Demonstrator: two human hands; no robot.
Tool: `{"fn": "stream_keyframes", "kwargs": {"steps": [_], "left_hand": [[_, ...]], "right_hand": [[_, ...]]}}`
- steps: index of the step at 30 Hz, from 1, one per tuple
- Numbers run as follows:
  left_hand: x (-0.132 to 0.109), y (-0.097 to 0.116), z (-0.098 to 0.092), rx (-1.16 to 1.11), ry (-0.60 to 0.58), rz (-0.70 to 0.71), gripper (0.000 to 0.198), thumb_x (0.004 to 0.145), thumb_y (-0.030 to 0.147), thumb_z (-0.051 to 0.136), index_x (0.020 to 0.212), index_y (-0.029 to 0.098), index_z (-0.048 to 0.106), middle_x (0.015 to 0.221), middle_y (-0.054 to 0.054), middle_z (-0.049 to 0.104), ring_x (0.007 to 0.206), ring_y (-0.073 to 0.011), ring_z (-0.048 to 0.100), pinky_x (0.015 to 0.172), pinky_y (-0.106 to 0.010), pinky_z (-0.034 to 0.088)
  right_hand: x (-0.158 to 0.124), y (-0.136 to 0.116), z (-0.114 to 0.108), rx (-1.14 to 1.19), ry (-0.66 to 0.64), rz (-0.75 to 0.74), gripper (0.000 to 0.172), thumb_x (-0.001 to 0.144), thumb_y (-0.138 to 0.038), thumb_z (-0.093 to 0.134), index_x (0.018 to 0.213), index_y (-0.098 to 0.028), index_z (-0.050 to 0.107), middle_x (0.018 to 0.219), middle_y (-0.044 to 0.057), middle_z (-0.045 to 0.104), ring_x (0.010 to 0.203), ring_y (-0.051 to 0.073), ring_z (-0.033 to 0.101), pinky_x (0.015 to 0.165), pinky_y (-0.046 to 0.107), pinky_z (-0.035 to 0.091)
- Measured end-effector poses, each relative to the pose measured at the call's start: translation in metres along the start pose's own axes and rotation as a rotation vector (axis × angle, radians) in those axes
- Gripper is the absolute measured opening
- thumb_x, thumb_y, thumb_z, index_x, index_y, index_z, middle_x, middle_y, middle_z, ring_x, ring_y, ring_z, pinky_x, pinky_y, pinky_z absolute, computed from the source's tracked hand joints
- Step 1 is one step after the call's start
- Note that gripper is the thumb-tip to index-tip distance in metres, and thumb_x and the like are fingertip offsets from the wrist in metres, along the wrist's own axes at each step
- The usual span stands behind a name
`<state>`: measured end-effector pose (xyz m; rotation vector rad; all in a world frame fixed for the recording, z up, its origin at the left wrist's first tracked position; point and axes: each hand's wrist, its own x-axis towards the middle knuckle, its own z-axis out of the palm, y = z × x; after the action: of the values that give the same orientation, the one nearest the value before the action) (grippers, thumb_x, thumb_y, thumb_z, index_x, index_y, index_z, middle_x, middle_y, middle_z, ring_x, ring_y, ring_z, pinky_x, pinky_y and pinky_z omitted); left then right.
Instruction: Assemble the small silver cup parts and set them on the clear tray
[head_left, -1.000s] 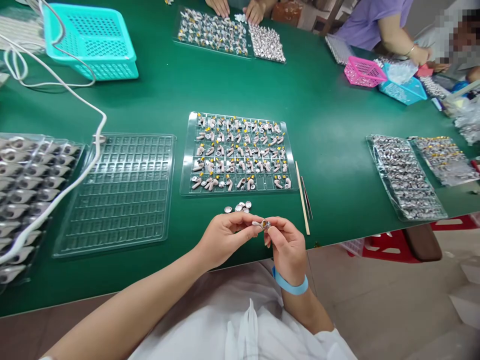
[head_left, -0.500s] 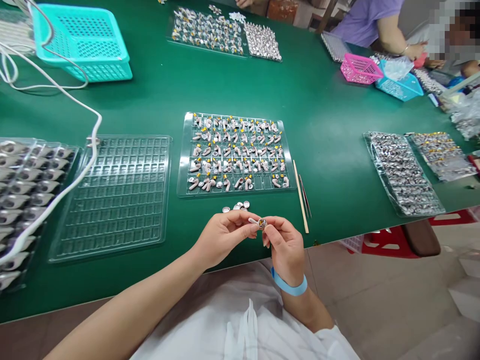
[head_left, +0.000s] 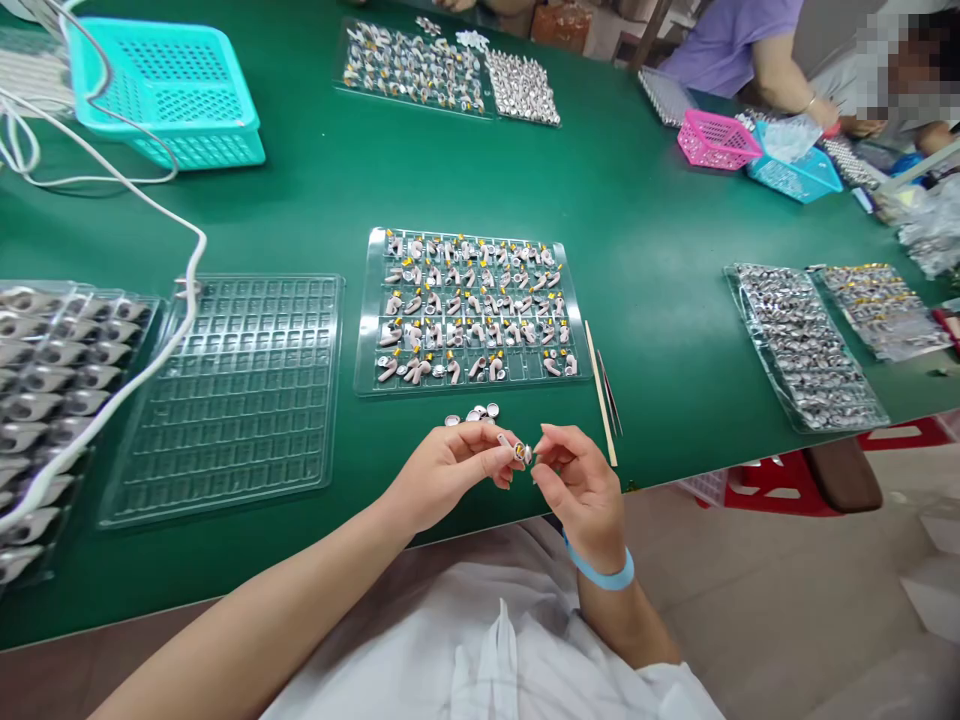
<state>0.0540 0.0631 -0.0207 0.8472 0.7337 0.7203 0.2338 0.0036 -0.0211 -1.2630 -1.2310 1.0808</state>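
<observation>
My left hand pinches a small white earbud housing with a stem, a round head and a bit of yellow inside. A small silvery round cap sits at its right end; whether it is joined there I cannot tell. Just right of it, my right hand has thumb and forefinger apart, with nothing visible between them. Beyond my hands lies a little pile of round caps. Behind that, a clear tray holds rows of similar earbud housings with yellow tabs and some loose caps.
A wooden stick and tweezers lie right of the tray. Left are a bare clear tray, a white cable, grey parts and a turquoise basket. Filled trays lie right; a co-worker sits beyond.
My right hand has drawn back to the right and its fingers have parted from the earbud housing. The housing has tilted slightly in my left hand, and the round cap now shows.
</observation>
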Motion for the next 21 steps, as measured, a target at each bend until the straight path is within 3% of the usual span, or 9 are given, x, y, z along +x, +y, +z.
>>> {"fn": "stream_keyframes", "kwargs": {"steps": [3,6,10,16,21], "left_hand": [[0.0,0.001,0.001,-0.019,-0.008,-0.038,0.021,0.079,0.033,0.077,0.08,0.013,0.072,0.072,-0.003,0.069,0.06,-0.0108,0.061,0.063,-0.024,0.055],[-0.001,0.004,0.002,0.007,0.007,-0.059,0.024,0.077,0.034,0.079,0.074,0.013,0.069,0.067,-0.002,0.067,0.057,-0.0105,0.059,0.061,-0.025,0.054],[-0.004,0.005,0.005,0.09,0.059,-0.036,0.023,0.077,0.033,0.077,0.073,0.013,0.066,0.068,-0.002,0.067,0.058,-0.0105,0.059,0.061,-0.024,0.054],[-0.006,0.006,0.007,0.231,0.069,0.059,0.019,0.081,0.029,0.071,0.074,0.014,0.064,0.07,-0.003,0.069,0.061,-0.0131,0.064,0.061,-0.024,0.055],[-0.007,0.006,0.008,0.366,0.077,0.148,0.015,0.084,0.026,0.066,0.075,0.015,0.064,0.07,-0.005,0.073,0.063,-0.0146,0.067,0.061,-0.024,0.055]], "right_hand": [[0.002,0.0,-0.007,-0.123,-0.076,-0.116,0.031,0.089,-0.02,0.065,0.118,-0.032,0.067,0.103,0.004,0.06,0.077,0.014,0.06,0.07,0.031,0.053],[0.002,0.004,-0.007,-0.16,-0.105,-0.133,0.029,0.088,-0.02,0.067,0.114,-0.031,0.069,0.101,0.005,0.062,0.075,0.015,0.061,0.07,0.033,0.054],[0.001,0.011,-0.003,-0.105,-0.074,-0.051,0.025,0.089,-0.022,0.067,0.112,-0.03,0.07,0.1,0.005,0.063,0.085,0.018,0.063,0.07,0.031,0.055],[-0.001,0.02,0.002,0.166,-0.059,0.135,0.019,0.087,-0.03,0.07,0.105,-0.027,0.071,0.094,0.003,0.064,0.071,0.014,0.064,0.061,0.028,0.057],[-0.002,0.027,0.002,0.255,-0.048,0.211,0.02,0.086,-0.032,0.071,0.105,-0.025,0.071,0.092,0.003,0.068,0.068,0.014,0.065,0.056,0.026,0.056]]}}
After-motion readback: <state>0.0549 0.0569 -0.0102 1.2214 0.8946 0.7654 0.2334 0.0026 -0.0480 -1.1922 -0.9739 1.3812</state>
